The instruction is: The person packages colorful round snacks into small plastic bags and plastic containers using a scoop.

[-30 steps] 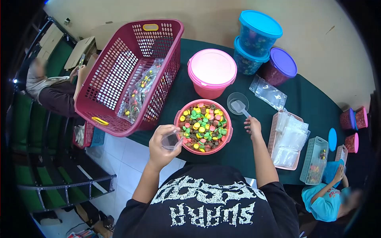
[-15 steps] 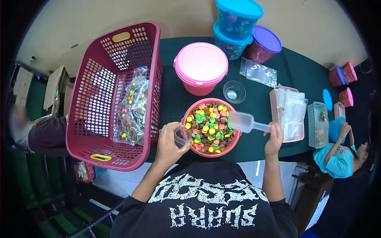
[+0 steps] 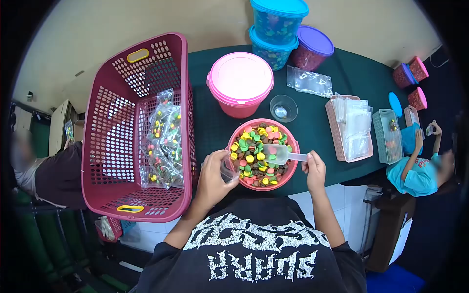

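A pink tub (image 3: 293,168) full of yellow, green, pink and brown candies stands in front of me. My right hand (image 3: 315,171) grips the handle of a translucent scoop (image 3: 277,154), whose bowl is over the candies, at their surface. At the tub's left rim, my left hand (image 3: 212,178) is wrapped round a clear plastic cup (image 3: 229,169). Whether the cup holds anything is hard to tell. Behind the tub sits another clear cup (image 3: 283,108), beside a pink lidded bucket (image 3: 240,83).
A maroon basket (image 3: 185,122) with filled bags (image 3: 163,141) is at left. Right are a pink basket (image 3: 334,134) of clear bags and a green basket (image 3: 382,136). Lidded tubs (image 3: 278,29) stand at the back. One person (image 3: 413,173) is at far right, another (image 3: 56,168) at far left.
The scoop has moved left and come down to the candies with my right hand. My left hand still holds the cup by the rim. The view has shifted slightly.
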{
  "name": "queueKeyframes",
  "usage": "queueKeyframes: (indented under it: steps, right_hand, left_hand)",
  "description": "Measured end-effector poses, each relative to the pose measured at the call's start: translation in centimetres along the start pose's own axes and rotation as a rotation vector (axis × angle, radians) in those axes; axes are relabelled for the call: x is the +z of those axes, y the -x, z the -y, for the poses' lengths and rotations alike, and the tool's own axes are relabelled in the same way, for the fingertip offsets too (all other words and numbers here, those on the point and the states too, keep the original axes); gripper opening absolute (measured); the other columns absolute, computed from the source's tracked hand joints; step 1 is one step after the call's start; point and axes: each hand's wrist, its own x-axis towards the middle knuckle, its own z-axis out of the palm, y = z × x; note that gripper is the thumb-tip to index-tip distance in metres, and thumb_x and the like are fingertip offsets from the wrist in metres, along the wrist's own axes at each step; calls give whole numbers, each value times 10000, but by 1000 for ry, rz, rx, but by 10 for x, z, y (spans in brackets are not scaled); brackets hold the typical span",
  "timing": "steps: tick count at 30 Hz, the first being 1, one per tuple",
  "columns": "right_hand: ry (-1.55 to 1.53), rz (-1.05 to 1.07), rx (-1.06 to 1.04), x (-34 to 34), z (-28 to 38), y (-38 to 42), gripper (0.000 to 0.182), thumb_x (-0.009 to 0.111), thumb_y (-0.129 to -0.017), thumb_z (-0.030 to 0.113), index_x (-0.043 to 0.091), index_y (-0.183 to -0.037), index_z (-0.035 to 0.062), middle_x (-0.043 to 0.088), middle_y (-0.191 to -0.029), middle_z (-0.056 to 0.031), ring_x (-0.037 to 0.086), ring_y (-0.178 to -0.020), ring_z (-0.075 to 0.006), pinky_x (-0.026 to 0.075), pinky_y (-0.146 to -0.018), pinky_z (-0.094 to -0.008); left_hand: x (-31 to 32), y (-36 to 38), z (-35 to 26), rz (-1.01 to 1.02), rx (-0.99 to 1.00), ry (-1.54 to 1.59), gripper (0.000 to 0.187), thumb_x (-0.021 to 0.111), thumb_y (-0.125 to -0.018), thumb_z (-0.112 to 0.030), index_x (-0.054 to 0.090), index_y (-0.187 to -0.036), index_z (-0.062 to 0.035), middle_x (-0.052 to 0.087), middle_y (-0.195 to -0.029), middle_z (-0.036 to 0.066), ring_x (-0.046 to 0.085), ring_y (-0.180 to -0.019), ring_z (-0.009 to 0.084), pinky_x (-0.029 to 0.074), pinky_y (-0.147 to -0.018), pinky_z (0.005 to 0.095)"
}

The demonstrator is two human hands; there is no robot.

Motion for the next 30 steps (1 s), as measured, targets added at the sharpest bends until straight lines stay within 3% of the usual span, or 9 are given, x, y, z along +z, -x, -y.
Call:
queueKeyframes:
  steps: [10,21,23,25,28,30]
  right_hand:
    - [-331,-44,73,-6,15,6,322,410,-1000,277,443,-730,105,444,-611,15,396,-552,-60,298,-518,-212]
    - [-234,140,36,14,71,17,319,453,-980,273,443,-724,84,421,-616,5,394,-560,-71,305,-519,-218]
    - [-28,148,-70,19,78,19,313,439,-985,243,443,-718,80,433,-614,7,389,-559,-63,310,-517,-217]
    - [-25,156,-77,23,87,23,326,427,-989,218,446,-701,67,450,-615,3,375,-552,-53,304,-507,-214]
    - [157,123,-134,23,95,26,318,447,-971,205,454,-693,49,455,-614,-20,413,-581,-89,324,-539,-240]
    - [386,214,-518,19,98,26,170,575,-884,172,554,-783,37,534,-676,-56,485,-641,-188,372,-661,-316]
  left_hand:
    - [-1,-6,-5,36,75,57,640,769,-655,-84,484,-1224,-15,545,-1210,169,520,-1129,336,419,-971,408]
    - [2,-5,-10,88,133,32,726,799,-617,-106,468,-1260,-45,537,-1230,145,491,-1171,329,388,-1003,425]
    - [4,-4,-10,88,137,39,726,798,-620,-111,466,-1263,-46,535,-1233,142,489,-1174,325,383,-1008,426]
    - [4,-4,-10,88,141,46,727,796,-622,-116,465,-1265,-47,533,-1236,140,487,-1177,321,377,-1012,428]
    - [3,-2,-10,89,139,67,719,792,-627,-124,466,-1263,-46,534,-1238,135,488,-1178,316,373,-1013,423]
    - [1,-3,-12,84,143,103,698,787,-631,-119,476,-1252,-43,551,-1214,130,511,-1149,314,390,-993,411]
